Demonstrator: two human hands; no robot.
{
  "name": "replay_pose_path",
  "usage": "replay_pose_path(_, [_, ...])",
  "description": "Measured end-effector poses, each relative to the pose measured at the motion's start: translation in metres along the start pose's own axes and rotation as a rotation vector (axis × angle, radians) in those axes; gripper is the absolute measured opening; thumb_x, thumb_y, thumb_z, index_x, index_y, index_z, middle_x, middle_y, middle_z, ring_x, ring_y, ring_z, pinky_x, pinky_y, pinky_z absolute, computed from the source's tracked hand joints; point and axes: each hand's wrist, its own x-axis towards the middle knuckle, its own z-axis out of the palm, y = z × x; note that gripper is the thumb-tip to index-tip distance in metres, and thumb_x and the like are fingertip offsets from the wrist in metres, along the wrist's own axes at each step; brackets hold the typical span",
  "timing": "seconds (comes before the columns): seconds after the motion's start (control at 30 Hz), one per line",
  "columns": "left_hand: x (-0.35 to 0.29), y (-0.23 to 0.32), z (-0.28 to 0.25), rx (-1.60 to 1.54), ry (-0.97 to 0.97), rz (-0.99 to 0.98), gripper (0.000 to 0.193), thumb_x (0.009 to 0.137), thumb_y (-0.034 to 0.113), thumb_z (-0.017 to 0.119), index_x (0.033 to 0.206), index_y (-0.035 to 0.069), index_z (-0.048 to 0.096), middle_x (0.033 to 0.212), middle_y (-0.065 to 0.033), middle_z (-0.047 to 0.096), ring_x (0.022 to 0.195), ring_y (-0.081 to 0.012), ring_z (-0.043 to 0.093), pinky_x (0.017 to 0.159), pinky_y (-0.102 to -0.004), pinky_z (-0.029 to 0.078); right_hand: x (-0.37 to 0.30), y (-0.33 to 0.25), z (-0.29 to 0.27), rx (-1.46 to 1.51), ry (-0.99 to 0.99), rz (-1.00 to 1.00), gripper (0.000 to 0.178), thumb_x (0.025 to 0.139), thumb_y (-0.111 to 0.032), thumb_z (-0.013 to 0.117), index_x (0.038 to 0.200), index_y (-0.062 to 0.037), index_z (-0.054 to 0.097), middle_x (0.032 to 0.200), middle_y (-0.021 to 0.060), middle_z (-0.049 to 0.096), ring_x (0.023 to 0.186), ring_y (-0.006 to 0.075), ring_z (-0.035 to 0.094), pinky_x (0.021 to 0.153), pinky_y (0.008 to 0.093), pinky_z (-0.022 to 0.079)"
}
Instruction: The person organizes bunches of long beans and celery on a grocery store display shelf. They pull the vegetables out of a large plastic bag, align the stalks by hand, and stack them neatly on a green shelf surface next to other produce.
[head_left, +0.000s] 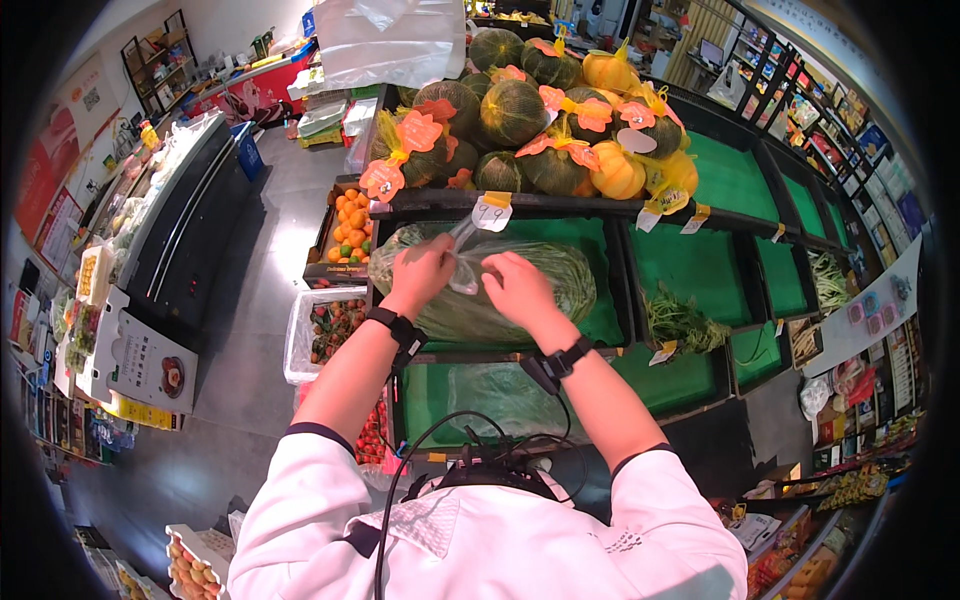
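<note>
A clear plastic bag (566, 282) full of long, thin green vegetables lies in a green-lined bin of the display stand. My left hand (422, 272) is closed on the gathered, twisted plastic at the top of the bag. My right hand (520, 288) is beside it, its fingers bent and pinched at the same bunched plastic; the fingertips are partly hidden. Both hands are above the greens, and a dark band is on each wrist. Just beyond the hands, a white price tag (491, 213) hangs from the shelf edge.
Dark green and yellow pumpkins (515, 112) are heaped beyond the bin. Oranges (352, 225) in a carton and a white crate (300, 335) of reddish produce stand left. Loose leafy greens (682, 322) lie in the bin to the right. A black refrigerated case (185, 225) stands farther left.
</note>
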Motion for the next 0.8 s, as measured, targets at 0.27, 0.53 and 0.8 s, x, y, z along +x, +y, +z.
replay_pose_path(0.27, [-0.015, 0.003, 0.002, -0.249, 0.029, -0.147, 0.027, 0.080, 0.009, 0.065, 0.104, 0.006, 0.052, 0.078, -0.0109, 0.065, 0.066, -0.0263, 0.065, 0.060, -0.0346, 0.050, 0.033, 0.009, 0.039, -0.031, 0.171, -0.321, 0.016, 0.080, -0.015, 0.063, 0.094, -0.0067, 0.064, 0.092, 0.0100, 0.061, 0.089, 0.0321, 0.059, 0.077, 0.0422, 0.050])
replay_pose_path(0.53, [-0.019, -0.013, -0.002, -0.457, -0.048, -0.247, 0.028, 0.080, 0.002, 0.066, 0.103, 0.000, 0.050, 0.078, -0.0119, 0.065, 0.069, -0.0195, 0.066, 0.062, -0.0291, 0.050, 0.038, -0.006, 0.058, -0.251, 0.189, -0.398, 0.011, 0.078, -0.014, 0.064, 0.083, -0.0074, 0.058, 0.088, 0.0093, 0.061, 0.086, 0.0316, 0.060, 0.071, 0.0428, 0.050])
replay_pose_path(0.8, [-0.006, 0.000, -0.001, -0.448, 0.115, -0.287, 0.018, 0.084, 0.010, 0.065, 0.096, 0.002, 0.054, 0.076, -0.0133, 0.064, 0.068, -0.0274, 0.064, 0.060, -0.0363, 0.048, 0.059, 0.000, 0.055, -0.073, 0.070, -0.257, 0.020, 0.080, -0.006, 0.061, 0.098, -0.0046, 0.052, 0.082, 0.0180, 0.065, 0.078, 0.0394, 0.063, 0.065, 0.0447, 0.051])
